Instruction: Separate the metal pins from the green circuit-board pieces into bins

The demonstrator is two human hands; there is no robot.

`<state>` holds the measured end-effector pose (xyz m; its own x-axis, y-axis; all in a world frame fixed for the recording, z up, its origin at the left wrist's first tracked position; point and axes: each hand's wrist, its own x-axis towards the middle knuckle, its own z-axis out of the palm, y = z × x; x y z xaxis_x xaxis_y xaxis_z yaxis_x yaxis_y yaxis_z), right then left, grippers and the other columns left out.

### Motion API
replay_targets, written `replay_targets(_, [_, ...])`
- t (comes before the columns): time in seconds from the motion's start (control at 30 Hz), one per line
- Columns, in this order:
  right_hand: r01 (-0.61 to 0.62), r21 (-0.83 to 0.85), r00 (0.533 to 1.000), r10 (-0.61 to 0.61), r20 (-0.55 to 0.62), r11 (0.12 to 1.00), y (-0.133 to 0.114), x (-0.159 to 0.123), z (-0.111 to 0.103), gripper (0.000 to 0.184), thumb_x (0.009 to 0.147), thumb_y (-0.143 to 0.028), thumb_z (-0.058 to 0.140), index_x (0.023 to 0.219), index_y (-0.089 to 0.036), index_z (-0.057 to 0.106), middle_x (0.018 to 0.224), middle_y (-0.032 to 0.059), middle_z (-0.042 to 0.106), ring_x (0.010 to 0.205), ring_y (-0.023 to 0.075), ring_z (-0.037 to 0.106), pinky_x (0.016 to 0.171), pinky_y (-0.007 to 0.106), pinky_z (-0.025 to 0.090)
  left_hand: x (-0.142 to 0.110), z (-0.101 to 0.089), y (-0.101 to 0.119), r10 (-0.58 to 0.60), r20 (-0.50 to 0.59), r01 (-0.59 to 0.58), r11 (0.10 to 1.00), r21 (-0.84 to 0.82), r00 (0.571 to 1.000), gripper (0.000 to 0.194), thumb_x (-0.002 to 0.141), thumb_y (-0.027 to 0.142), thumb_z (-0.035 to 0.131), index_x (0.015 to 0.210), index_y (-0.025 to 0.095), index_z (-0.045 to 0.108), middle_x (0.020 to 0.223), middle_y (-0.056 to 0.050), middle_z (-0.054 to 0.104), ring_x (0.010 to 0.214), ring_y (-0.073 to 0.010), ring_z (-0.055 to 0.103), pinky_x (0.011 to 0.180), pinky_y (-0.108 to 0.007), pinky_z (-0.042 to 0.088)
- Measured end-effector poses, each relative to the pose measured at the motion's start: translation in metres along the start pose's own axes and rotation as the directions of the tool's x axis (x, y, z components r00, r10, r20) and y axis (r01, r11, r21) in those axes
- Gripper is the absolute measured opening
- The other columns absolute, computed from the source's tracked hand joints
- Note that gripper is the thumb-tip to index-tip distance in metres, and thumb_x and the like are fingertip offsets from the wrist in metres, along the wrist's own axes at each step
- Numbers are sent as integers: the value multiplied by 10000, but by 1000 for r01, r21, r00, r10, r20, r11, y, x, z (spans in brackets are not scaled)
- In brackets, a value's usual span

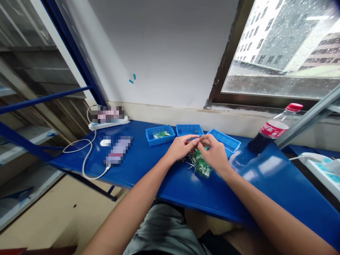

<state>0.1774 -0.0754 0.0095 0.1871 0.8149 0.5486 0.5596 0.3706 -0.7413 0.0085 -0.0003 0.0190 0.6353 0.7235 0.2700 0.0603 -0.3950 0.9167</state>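
Note:
Fingertips pinched, my left hand (182,147) and my right hand (214,153) meet over the blue table (143,159). Whatever lies between them is too small or hidden to name. Just below the hands is a pile of small green pieces and thin metal pins (202,165), partly covered by my right hand. Behind the hands stand three blue plastic bins. The left bin (159,141) holds some green and pale pieces, and the middle bin (189,129) has a few tiny bits in it. My right hand partly hides the right bin (230,141).
A cola bottle (275,129) with a red cap stands at the right by the window. Power strips lie at the far left (108,124) and right (322,170). A white cable (86,166) runs to a blurred phone (118,151). A wall (159,53) rises behind the table.

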Motion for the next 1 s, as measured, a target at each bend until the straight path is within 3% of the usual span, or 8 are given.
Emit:
replay_targets(0.1, [13, 29, 1000, -13, -2, 1000, 5, 0, 3, 131, 937, -357, 675, 1005, -244, 672, 995, 59, 809, 930, 265, 793, 895, 444, 641, 2, 1, -3, 40, -55, -40, 999, -3, 998, 401, 978, 457, 689, 1259, 184, 770, 1108, -104, 823, 948, -246, 788, 842, -358, 626])
replay_targets(0.2, [79, -13, 997, -79, 18, 997, 9, 1, 5, 129, 934, -331, 679, 1028, -245, 702, 1146, 78, 787, 1051, 271, 757, 977, 486, 616, 3, 1, -5, 61, -98, -64, 998, -19, 993, 378, 956, 375, 728, 1280, 182, 758, 1187, -114, 809, 1051, -260, 783, 944, -389, 625])
replay_targets(0.3, [133, -41, 991, -132, 24, 990, 8, 2, 4, 130, 920, -299, 694, 1029, -233, 721, 1236, 113, 743, 1142, 288, 709, 959, 482, 612, 4, -1, -7, 67, -121, -70, 997, -23, 990, 525, 948, 258, 723, 1463, 203, 633, 1123, -101, 822, 999, -232, 793, 957, -388, 621])
replay_targets(0.43, [102, 7, 995, -102, 6, 995, 4, 4, 1, 92, 947, -268, 640, 964, -228, 721, 1185, 117, 715, 1123, 271, 691, 904, 440, 621, 5, -4, -7, 81, -175, -73, 996, 54, 981, 800, 909, 239, 771, 1629, 225, 423, 1003, -70, 831, 910, -211, 792, 877, -342, 625])
replay_targets(0.7, [45, 45, 998, -47, 32, 998, 4, 4, 0, 164, 961, -384, 696, 904, -232, 721, 1028, 75, 710, 965, 236, 691, 834, 388, 608, -1, -1, -5, 215, -50, -191, 935, 300, 975, 801, 870, 199, 777, 1605, 270, 466, 930, 1, 801, 788, -163, 748, 789, -273, 592])
replay_targets(0.83, [-5, 36, 1000, 6, -11, 999, 4, 5, -1, 262, 983, -460, 673, 876, -226, 723, 960, 62, 731, 909, 229, 690, 817, 376, 579, 2, -1, -5, 210, -127, -182, 963, 200, 969, 705, 895, 259, 777, 1553, 241, 525, 938, -14, 799, 785, -155, 740, 803, -281, 600])
replay_targets(1.0, [-71, 44, 997, 70, 11, 997, 4, 6, -2, 350, 1005, -525, 616, 894, -213, 729, 906, 64, 734, 862, 232, 675, 785, 360, 547, 8, -3, -7, 116, -224, -141, 985, -98, 968, 650, 831, 220, 842, 1438, 181, 612, 1003, -78, 810, 894, -192, 773, 885, -333, 622])
